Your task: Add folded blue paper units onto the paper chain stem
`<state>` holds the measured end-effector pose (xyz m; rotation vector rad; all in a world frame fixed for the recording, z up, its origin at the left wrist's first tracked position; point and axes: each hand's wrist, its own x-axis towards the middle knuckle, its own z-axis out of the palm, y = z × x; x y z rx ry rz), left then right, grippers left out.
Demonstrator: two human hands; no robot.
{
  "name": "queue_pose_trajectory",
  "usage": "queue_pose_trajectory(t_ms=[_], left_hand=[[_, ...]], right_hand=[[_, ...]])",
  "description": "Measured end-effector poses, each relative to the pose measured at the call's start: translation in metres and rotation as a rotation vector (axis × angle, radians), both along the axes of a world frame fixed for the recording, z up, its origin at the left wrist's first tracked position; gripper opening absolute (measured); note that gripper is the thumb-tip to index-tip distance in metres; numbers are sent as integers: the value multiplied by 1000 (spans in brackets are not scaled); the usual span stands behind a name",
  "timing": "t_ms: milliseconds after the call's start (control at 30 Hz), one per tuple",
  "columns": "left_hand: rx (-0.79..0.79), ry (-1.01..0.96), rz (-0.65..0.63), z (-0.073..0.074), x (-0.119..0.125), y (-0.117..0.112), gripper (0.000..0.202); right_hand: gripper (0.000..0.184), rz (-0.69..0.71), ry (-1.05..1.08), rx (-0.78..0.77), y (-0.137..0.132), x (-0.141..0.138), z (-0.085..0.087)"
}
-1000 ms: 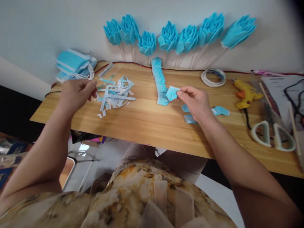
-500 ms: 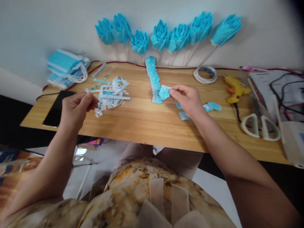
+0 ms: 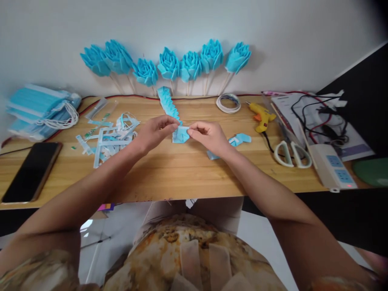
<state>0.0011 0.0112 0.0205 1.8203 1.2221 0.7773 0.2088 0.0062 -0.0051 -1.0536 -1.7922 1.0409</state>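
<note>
Now, in the head view, the left hand (image 3: 155,132) has joined the right hand (image 3: 210,135), so both hands' fingers pinch the small folded light-blue fabric piece (image 3: 182,133) at the pleated pale-blue fabric strip (image 3: 167,104), contact between them unclear.

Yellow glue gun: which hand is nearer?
Right. The right hand is left of the glue gun, pinching the blue folded piece's right side; the left hand is farther left, at that piece's upper left.

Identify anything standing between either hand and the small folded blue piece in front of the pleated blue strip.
Nothing visible stands between them: the left hand and right hand both touch the folded blue piece.
</note>
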Motion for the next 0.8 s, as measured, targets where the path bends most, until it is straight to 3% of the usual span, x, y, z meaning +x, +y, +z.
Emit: queue_pose_trajectory(t_ms=[233, 567, 800], left_hand=[[-136, -133, -43, -4, 4, 3, 21], [-88, -325, 98, -6, 3, -6, 17], [-58, -318, 108, -6, 5, -10, 15]], right_hand=[[21, -34, -71, 25, 2, -1, -5], [31, 13, 136, -112, 4, 0, -3], [20, -2, 174, -122, 5, -4, -11]])
